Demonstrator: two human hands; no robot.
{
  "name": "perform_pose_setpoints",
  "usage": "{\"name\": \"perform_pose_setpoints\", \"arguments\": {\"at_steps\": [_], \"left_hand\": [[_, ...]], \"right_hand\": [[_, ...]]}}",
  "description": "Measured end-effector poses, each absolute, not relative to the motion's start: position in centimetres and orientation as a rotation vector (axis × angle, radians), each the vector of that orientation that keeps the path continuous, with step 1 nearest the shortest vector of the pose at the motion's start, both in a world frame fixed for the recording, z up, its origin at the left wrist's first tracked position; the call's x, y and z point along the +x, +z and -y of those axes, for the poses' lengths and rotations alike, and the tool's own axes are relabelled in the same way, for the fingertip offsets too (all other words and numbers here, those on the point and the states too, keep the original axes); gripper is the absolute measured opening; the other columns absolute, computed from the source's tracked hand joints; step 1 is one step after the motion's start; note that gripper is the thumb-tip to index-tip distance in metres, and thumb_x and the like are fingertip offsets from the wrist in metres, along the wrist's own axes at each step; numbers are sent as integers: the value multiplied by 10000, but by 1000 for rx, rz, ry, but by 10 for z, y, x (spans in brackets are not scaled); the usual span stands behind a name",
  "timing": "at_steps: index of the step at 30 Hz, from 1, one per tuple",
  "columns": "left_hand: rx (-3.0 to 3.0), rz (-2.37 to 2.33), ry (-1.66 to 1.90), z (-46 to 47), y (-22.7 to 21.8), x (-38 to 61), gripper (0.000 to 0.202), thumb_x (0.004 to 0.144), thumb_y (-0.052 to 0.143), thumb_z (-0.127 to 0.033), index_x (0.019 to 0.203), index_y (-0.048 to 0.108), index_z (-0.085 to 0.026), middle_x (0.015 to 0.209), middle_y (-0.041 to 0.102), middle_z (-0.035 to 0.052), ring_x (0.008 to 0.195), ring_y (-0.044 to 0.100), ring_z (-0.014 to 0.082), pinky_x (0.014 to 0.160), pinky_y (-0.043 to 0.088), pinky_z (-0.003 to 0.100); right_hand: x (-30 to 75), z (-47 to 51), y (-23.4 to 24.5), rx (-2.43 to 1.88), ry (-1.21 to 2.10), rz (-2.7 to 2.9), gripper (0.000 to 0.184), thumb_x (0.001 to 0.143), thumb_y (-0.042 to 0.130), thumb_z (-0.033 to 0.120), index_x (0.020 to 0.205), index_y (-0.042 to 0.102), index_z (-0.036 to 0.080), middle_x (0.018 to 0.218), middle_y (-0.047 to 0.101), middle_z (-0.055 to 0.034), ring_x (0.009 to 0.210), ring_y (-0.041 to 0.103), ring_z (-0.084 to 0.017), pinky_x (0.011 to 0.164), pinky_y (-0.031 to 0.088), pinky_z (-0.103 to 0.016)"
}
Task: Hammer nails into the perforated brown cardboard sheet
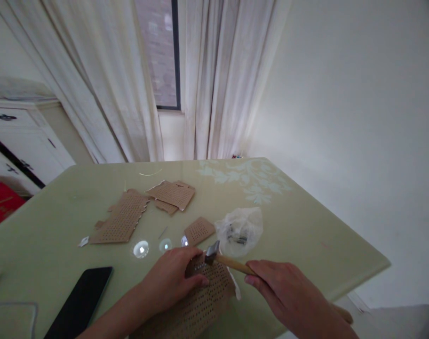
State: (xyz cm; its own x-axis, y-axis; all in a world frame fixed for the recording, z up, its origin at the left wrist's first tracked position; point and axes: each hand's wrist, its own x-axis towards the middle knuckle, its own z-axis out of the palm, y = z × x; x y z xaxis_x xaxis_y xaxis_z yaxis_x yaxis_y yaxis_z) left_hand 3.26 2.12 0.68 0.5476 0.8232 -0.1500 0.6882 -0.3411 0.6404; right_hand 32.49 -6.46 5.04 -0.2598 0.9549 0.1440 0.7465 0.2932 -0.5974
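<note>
My right hand (288,294) is wrapped round the wooden handle of a small hammer (226,262). Its metal head hangs just above the far edge of a perforated brown board (203,301) near the table's front edge. My left hand (174,278) presses down on that board, fingers curled at its upper edge, right beside the hammer head. I cannot make out anything between the fingertips.
Several more perforated board pieces (124,219) lie further back on the pale green glass table (306,221). A clear plastic bag of small metal parts (240,230) sits right of centre. A black phone (80,303) lies at the front left. Curtains, a window and a white cabinet stand behind.
</note>
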Motion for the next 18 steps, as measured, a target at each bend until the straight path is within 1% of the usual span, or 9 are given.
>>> {"name": "perform_pose_setpoints", "arguments": {"at_steps": [3, 6, 9, 12, 13, 15, 16, 17, 18], "left_hand": [[2131, -1214, 254, -22, 6, 34, 305, 849, 812, -397, 1128, 777, -278, 1091, 813, 53, 1000, 728, 293, 860, 484, 341], [2125, -1213, 239, -23, 7, 35, 287, 856, 812, -405, 1106, 775, -270, 1084, 808, 57, 990, 722, 291, 852, 477, 342], [2130, -1218, 218, -22, 8, 35, 243, 864, 799, -383, 1072, 775, -258, 1054, 805, 58, 972, 718, 294, 838, 478, 349], [2119, -1208, 214, -19, 9, 36, 310, 867, 803, -393, 1150, 774, -270, 1116, 808, 64, 1001, 720, 299, 854, 487, 354], [2119, -1203, 216, -19, 9, 35, 336, 866, 806, -409, 1170, 773, -272, 1133, 809, 67, 1011, 722, 301, 865, 491, 357], [2123, -1190, 228, -21, 8, 33, 363, 873, 800, -448, 1188, 772, -270, 1151, 812, 71, 1028, 729, 302, 883, 501, 356], [2122, -1190, 234, -25, 8, 31, 351, 897, 774, -459, 1192, 772, -269, 1152, 814, 71, 1030, 735, 295, 889, 507, 349], [2132, -1207, 227, -31, 7, 28, 318, 935, 731, -463, 1185, 773, -272, 1144, 819, 64, 1027, 743, 280, 887, 512, 335], [2151, -1248, 209, -39, 6, 24, 282, 977, 677, -461, 1168, 774, -277, 1130, 823, 56, 1020, 751, 262, 879, 513, 317]], "right_hand": [[323, 63, 44, -1546, 584, 2072, 159, 1036, 680, 401, 997, 807, 313, 833, 816, -27, 673, 708, -223, 663, 464, -309], [321, 63, 43, -1551, 643, 2054, 226, 1068, 622, 411, 1006, 808, 300, 848, 817, -39, 719, 722, -228, 686, 476, -307], [321, 63, 41, -1524, 714, 2009, 245, 1059, 630, 437, 957, 804, 297, 805, 796, -25, 700, 696, -214, 677, 469, -296], [322, 61, 31, -1535, 794, 1935, 297, 1044, 650, 465, 851, 776, 278, 737, 737, -3, 670, 643, -189, 659, 450, -283], [323, 60, 25, -1544, 840, 1887, 342, 1044, 646, 484, 811, 758, 261, 705, 698, 3, 659, 617, -178, 644, 440, -277], [325, 60, 6, -1535, 993, 1711, 436, 1035, 635, 565, 775, 732, 228, 624, 579, 26, 589, 530, -143, 564, 398, -251], [325, 60, -6, -1503, 1119, 1569, 466, 1018, 635, 624, 828, 747, 214, 588, 511, 48, 530, 462, -120, 500, 356, -232], [325, 60, -19, -1454, 1255, 1379, 523, 979, 640, 705, 900, 759, 201, 545, 430, 80, 450, 357, -93, 418, 276, -212], [324, 61, -33, -1401, 1381, 1179, 571, 931, 671, 754, 955, 757, 191, 537, 401, 102, 404, 286, -70, 369, 223, -197]]}}
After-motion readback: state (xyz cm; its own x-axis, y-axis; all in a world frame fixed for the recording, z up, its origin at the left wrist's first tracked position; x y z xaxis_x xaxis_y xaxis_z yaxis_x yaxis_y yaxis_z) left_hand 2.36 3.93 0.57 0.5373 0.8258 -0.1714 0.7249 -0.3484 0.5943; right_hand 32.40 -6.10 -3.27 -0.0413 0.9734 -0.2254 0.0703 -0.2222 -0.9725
